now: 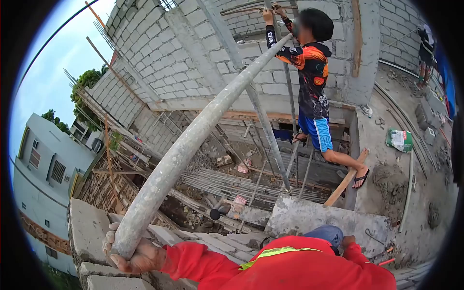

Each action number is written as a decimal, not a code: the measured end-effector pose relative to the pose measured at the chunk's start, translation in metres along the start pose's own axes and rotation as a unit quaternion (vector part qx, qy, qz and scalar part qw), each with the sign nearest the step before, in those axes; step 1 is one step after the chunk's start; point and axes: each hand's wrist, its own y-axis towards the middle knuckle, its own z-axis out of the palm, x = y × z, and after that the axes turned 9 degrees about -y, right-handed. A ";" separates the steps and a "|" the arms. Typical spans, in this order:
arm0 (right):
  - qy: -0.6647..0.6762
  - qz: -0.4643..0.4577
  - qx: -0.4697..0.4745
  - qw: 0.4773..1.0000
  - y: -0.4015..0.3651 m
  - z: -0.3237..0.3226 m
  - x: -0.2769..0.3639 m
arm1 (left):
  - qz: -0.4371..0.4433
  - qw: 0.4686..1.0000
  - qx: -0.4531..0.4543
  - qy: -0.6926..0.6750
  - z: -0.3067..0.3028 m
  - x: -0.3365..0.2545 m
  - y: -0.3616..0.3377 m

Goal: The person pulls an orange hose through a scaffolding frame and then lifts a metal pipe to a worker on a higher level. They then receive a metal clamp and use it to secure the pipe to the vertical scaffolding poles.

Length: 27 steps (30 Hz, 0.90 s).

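Observation:
My left hand [133,256] is closed around the lower end of a long grey pipe [193,140]. The pipe slants up and to the right, toward a co-worker [313,72] in a black and orange jersey and blue shorts. That person reaches up with both hands to an upright steel pole [261,116]. One of the co-worker's feet is on a slanted wooden plank [345,180]. My right hand [348,240] lies by my knee in blue jeans, mostly hidden behind my red sleeve. Its fingers are too hidden to read.
Rough concrete blocks [87,227] form a ledge under my left hand, with a drop beyond it. A pit holds stacked rebar [232,186] and formwork. A grey block wall [159,53] rises behind. A green cement bag [399,140] lies on the slab at right, where another person [426,48] stands.

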 end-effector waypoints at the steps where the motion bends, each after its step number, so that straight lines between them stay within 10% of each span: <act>1: 0.001 -0.004 -0.005 1.000 0.002 0.002 0.000 | -0.006 1.000 0.003 0.000 0.001 0.000 0.000; 12: 0.048 -0.060 -0.035 0.996 0.039 0.015 -0.003 | -0.005 0.999 0.024 0.034 0.003 0.001 -0.001; 15: 0.270 -0.077 -0.103 0.954 0.118 0.177 -0.016 | -0.019 1.000 0.008 0.015 0.011 0.005 -0.003; 18: -0.008 -0.064 -0.076 0.995 0.012 -0.025 -0.003 | -0.007 1.000 0.000 0.006 0.013 0.005 -0.001; 27: 0.098 -0.107 -0.094 0.985 0.094 -0.117 -0.001 | -0.011 0.998 0.013 -0.055 0.014 0.004 0.004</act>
